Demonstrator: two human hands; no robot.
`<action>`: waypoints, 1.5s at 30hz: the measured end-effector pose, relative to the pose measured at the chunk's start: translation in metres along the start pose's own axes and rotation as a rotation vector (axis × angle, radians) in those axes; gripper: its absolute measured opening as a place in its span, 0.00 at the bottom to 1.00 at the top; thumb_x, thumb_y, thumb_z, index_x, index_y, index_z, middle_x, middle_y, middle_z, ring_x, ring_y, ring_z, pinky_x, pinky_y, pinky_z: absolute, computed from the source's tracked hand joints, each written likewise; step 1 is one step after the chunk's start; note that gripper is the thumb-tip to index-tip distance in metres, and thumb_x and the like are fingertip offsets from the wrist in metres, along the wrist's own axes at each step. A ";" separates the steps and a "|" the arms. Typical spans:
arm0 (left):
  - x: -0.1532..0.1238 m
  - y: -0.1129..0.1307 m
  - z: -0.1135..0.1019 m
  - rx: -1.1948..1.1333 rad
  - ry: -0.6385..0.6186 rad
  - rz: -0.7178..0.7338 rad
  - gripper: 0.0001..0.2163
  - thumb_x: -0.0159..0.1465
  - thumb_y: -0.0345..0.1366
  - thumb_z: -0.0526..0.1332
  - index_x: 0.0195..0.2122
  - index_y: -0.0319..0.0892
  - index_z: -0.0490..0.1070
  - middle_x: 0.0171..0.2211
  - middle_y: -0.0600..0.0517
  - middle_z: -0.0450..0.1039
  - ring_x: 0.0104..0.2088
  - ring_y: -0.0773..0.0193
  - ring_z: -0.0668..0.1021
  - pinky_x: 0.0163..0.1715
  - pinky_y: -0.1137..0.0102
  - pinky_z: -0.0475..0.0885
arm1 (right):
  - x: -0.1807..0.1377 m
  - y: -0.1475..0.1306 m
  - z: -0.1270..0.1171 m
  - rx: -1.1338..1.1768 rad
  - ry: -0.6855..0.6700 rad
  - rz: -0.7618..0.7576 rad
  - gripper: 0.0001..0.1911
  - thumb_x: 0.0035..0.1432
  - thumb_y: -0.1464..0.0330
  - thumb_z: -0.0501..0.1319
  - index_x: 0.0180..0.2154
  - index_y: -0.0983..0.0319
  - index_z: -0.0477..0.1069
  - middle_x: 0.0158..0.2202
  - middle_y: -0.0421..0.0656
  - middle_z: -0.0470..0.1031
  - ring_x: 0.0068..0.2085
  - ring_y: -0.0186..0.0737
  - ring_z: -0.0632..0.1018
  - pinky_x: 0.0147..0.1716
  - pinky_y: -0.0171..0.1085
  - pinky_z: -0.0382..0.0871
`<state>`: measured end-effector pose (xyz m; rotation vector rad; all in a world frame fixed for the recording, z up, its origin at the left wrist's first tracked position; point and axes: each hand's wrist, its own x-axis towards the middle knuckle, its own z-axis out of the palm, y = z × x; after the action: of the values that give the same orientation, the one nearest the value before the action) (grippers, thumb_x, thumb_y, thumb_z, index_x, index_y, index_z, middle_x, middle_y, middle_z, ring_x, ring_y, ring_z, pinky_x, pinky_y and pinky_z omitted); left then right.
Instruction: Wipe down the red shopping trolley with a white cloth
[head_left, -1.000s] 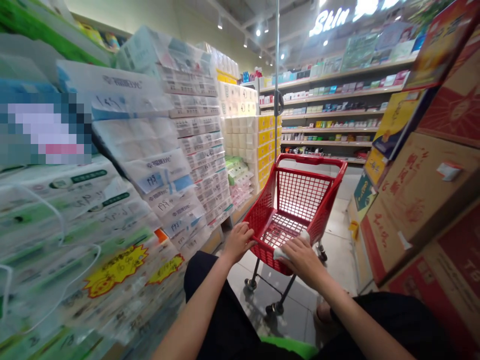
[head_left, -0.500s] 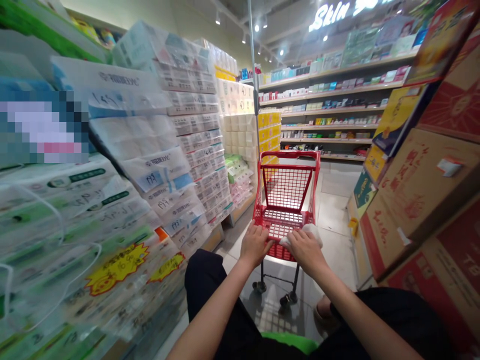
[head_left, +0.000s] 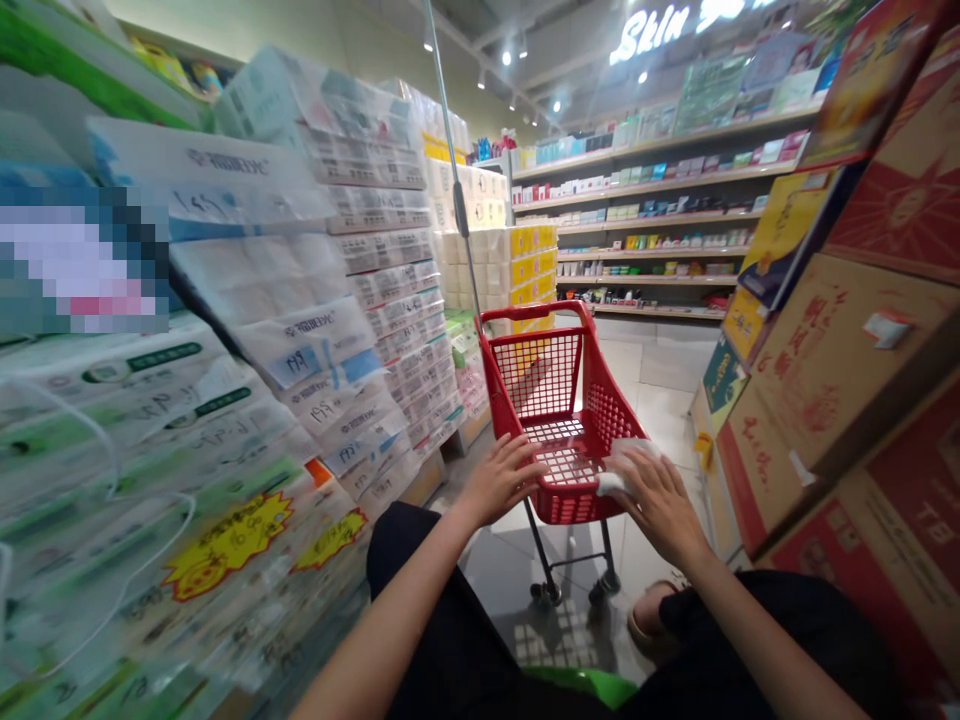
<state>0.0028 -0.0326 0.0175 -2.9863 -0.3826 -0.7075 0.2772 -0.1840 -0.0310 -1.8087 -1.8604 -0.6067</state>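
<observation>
In front of my knees stands a small red shopping cart [head_left: 609,395] with a mesh basket and dark legs on casters. My left hand [head_left: 504,482] rests at the left corner of its near rim, fingers stretched out and apart. At the right near corner, my right hand [head_left: 664,500] presses a crumpled white cloth [head_left: 626,452] against the rim, its fingers bent over it. The cloth sticks out past the fingers on both sides; whether it is fabric or a paper wipe I cannot tell.
Stacked tissue packs [head_left: 300,370] with yellow price tags [head_left: 229,545] wall the left side. Cartons [head_left: 847,370] pile up close on the right. Shelves [head_left: 652,225] of small boxes stand at the back. A thin metal pole [head_left: 450,130] rises behind the cart. Something green [head_left: 585,683] lies under me.
The cart has turned, its far end swinging left and its right side coming into view. My hands have moved apart, the right one shifting rightward along the rim with the cloth.
</observation>
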 end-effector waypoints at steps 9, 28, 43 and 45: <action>0.014 0.019 0.035 -0.076 0.062 -0.050 0.16 0.66 0.43 0.58 0.55 0.53 0.68 0.58 0.52 0.63 0.65 0.58 0.58 0.66 0.54 0.52 | 0.004 -0.039 0.011 0.040 0.040 0.075 0.24 0.65 0.62 0.50 0.61 0.54 0.58 0.51 0.49 0.67 0.57 0.52 0.64 0.60 0.59 0.50; -0.002 0.042 0.000 -0.618 0.076 -0.126 0.26 0.69 0.30 0.47 0.67 0.49 0.41 0.63 0.48 0.58 0.63 0.63 0.63 0.63 0.58 0.60 | 0.023 -0.041 -0.023 0.361 0.130 0.202 0.15 0.66 0.61 0.50 0.49 0.56 0.69 0.45 0.46 0.76 0.47 0.46 0.75 0.46 0.46 0.70; 0.022 0.059 0.013 -0.136 0.020 0.039 0.18 0.71 0.39 0.50 0.62 0.52 0.59 0.53 0.53 0.71 0.55 0.64 0.70 0.64 0.60 0.56 | -0.001 -0.054 -0.018 0.372 0.067 0.258 0.17 0.66 0.63 0.47 0.52 0.58 0.65 0.51 0.46 0.72 0.54 0.46 0.71 0.56 0.49 0.61; 0.020 0.051 0.017 -0.101 0.001 0.096 0.16 0.71 0.37 0.50 0.58 0.54 0.64 0.53 0.55 0.71 0.55 0.65 0.70 0.64 0.61 0.55 | -0.005 -0.046 -0.017 0.323 0.045 0.240 0.18 0.67 0.61 0.46 0.54 0.57 0.64 0.54 0.45 0.70 0.56 0.45 0.69 0.58 0.49 0.58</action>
<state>0.0406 -0.0755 0.0117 -3.0732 -0.2079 -0.7408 0.2315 -0.1999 -0.0199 -1.7477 -1.5746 -0.2417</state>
